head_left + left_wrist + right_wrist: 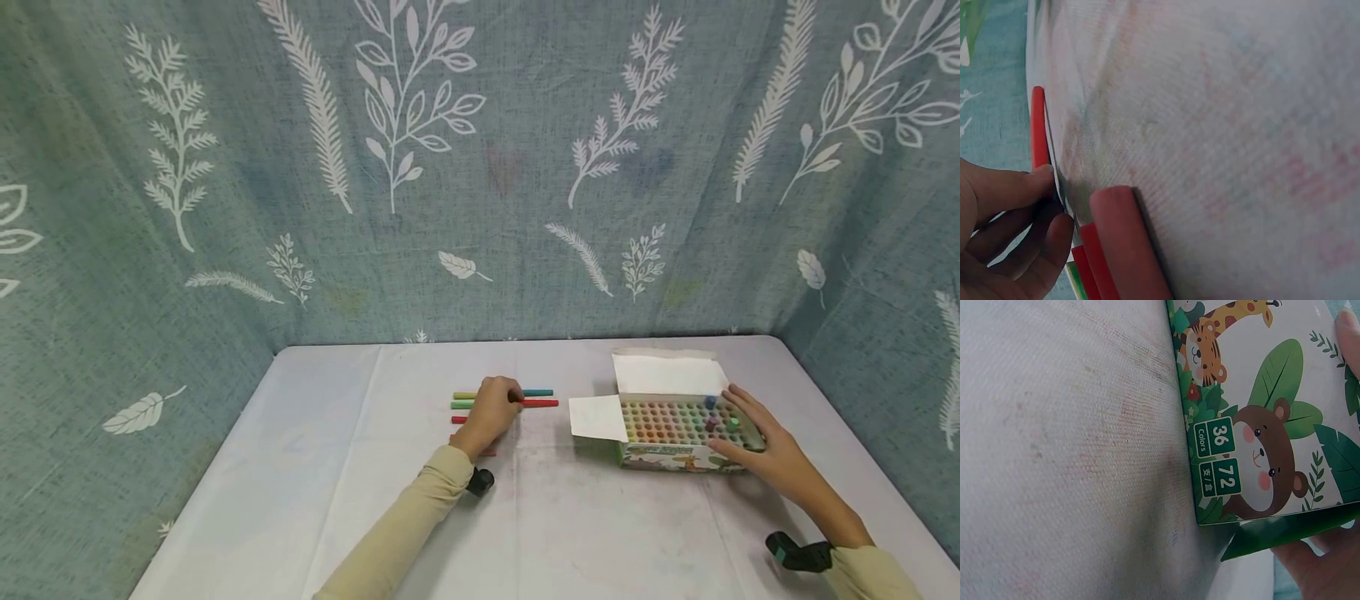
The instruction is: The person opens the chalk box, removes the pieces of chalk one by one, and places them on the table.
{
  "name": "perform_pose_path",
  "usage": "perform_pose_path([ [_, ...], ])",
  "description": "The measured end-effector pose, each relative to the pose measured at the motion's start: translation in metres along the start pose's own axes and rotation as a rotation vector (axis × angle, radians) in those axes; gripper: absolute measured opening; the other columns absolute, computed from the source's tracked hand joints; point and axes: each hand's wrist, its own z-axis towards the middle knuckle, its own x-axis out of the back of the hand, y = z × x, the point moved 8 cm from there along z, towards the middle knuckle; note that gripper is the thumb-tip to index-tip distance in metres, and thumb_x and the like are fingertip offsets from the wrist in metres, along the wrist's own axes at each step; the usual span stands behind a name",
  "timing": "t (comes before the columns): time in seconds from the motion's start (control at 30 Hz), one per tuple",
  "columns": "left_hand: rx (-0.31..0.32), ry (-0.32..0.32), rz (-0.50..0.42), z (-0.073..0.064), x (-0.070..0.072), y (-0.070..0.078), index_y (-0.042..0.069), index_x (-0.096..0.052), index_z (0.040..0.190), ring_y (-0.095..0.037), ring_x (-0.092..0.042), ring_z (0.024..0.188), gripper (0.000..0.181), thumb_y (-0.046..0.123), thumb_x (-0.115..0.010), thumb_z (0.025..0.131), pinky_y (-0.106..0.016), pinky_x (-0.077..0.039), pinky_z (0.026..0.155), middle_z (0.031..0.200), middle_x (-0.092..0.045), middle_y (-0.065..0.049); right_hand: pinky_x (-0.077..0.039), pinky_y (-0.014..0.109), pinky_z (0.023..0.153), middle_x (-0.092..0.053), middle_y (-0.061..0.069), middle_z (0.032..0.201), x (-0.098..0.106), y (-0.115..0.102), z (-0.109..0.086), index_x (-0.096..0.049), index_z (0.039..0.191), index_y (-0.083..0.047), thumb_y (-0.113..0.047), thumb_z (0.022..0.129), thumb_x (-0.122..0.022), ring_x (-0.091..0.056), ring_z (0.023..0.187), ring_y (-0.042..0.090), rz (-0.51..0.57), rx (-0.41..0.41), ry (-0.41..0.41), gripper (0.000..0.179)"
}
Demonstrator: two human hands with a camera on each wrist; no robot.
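Box (1266, 425) in wide right grip (780, 458), "36" (1220, 432) legible (right wrist view only); left grip (491, 414) pinching red pen (541, 403).

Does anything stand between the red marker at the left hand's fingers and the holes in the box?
Yes: the box's white side flap juts towards the left hand, between the red marker and the holes. The red marker would probably have to pass over it. Nothing else visible blocks that way.

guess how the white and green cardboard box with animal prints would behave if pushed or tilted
The cardboard box would probably slide rather than tip, being wider than tall. Its thin white side flap, folded out, may bend easily. If tilted far, the small round coloured pieces standing inside might slip out.
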Motion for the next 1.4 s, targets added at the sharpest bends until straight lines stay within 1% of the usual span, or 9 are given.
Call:
perform_pose_path([
  [0.13, -0.020, 0.019, 0.080, 0.001, 0.001, 0.005, 0.002, -0.072, 0.083, -0.019, -0.063, 0.079, 0.009, -0.006, -0.068, 0.081, -0.028, -0.052, 0.067, 0.081, -0.068, -0.009, -0.020, 0.077, 0.085, -0.005, 0.014, 0.157, 0.000, -0.002, 0.001, -0.019, 0.152, -0.016, -0.030, 0.089, -0.067, -0.006, 0.138, 0.049, -0.004, -0.003, -0.005, 0.081],
  [0.3, -0.041, 0.033, 0.122, 0.004, 0.003, 0.021, 0.001, -0.073, 0.085, -0.019, -0.064, 0.081, 0.017, -0.010, -0.062, 0.079, -0.027, -0.053, 0.067, 0.086, -0.068, -0.008, -0.020, 0.077, 0.085, -0.005, 0.016, 0.157, 0.001, -0.003, -0.001, -0.019, 0.152, -0.015, -0.031, 0.089, -0.067, -0.007, 0.137, 0.050, -0.017, -0.019, -0.006, 0.081],
  [0.4, -0.031, 0.033, 0.093, 0.007, 0.006, 0.031, 0.002, -0.073, 0.089, -0.018, -0.063, 0.083, 0.017, -0.007, -0.062, 0.080, -0.027, -0.052, 0.067, 0.089, -0.068, -0.007, -0.020, 0.077, 0.084, -0.006, 0.016, 0.157, 0.001, -0.004, -0.001, -0.019, 0.152, -0.014, -0.031, 0.089, -0.067, -0.007, 0.137, 0.051, -0.012, -0.017, -0.010, 0.081],
  [0.5, -0.042, 0.032, 0.032, 0.010, 0.009, 0.046, 0.004, -0.073, 0.091, -0.019, -0.062, 0.086, 0.014, -0.003, -0.063, 0.083, -0.025, -0.051, 0.069, 0.091, -0.068, -0.005, -0.020, 0.077, 0.084, -0.005, 0.016, 0.157, 0.000, -0.004, -0.001, -0.018, 0.153, -0.014, -0.032, 0.089, -0.066, -0.007, 0.137, 0.051, -0.012, -0.019, -0.015, 0.081],
  [0.7, -0.142, 0.037, -0.065, 0.011, 0.012, 0.090, 0.009, -0.072, 0.092, -0.018, -0.061, 0.086, 0.011, 0.003, -0.066, 0.085, -0.021, -0.049, 0.070, 0.089, -0.066, -0.002, -0.020, 0.077, 0.084, -0.004, 0.016, 0.157, 0.001, -0.002, -0.001, -0.017, 0.153, -0.014, -0.032, 0.089, -0.066, -0.006, 0.137, 0.051, -0.022, -0.020, -0.012, 0.082],
  [0.87, -0.201, 0.018, -0.112, 0.013, 0.006, 0.119, 0.009, -0.072, 0.094, -0.014, -0.060, 0.086, 0.011, 0.004, -0.066, 0.085, -0.018, -0.048, 0.073, 0.091, -0.067, -0.002, -0.020, 0.077, 0.084, -0.004, 0.016, 0.157, 0.001, -0.002, -0.001, -0.017, 0.153, -0.015, -0.031, 0.089, -0.066, -0.006, 0.137, 0.052, -0.013, -0.018, -0.016, 0.082],
  [1.1, -0.243, 0.032, -0.161, 0.016, -0.003, 0.146, 0.009, -0.072, 0.095, -0.011, -0.061, 0.085, 0.011, 0.004, -0.067, 0.086, -0.014, -0.047, 0.073, 0.092, -0.066, 0.000, -0.020, 0.077, 0.084, -0.004, 0.016, 0.157, 0.001, -0.004, 0.001, -0.017, 0.153, -0.014, -0.032, 0.089, -0.067, -0.006, 0.137, 0.051, -0.015, -0.008, -0.007, 0.083],
  [1.2, -0.270, 0.012, -0.182, 0.015, -0.011, 0.158, 0.008, -0.072, 0.097, -0.009, -0.060, 0.085, 0.012, 0.005, -0.066, 0.087, -0.012, -0.046, 0.072, 0.093, -0.066, 0.001, -0.020, 0.077, 0.084, -0.005, 0.016, 0.157, 0.001, -0.005, 0.001, -0.018, 0.153, -0.014, -0.032, 0.089, -0.067, -0.006, 0.137, 0.051, -0.018, -0.008, -0.005, 0.083],
  [1.4, -0.336, -0.035, -0.164, 0.011, -0.026, 0.186, 0.008, -0.071, 0.100, -0.007, -0.058, 0.086, 0.014, 0.005, -0.065, 0.088, -0.007, -0.041, 0.070, 0.095, -0.066, 0.001, -0.019, 0.078, 0.084, -0.003, 0.017, 0.157, 0.001, -0.005, 0.000, -0.017, 0.153, -0.013, -0.034, 0.089, -0.067, -0.005, 0.137, 0.051, -0.025, -0.030, -0.012, 0.084],
])
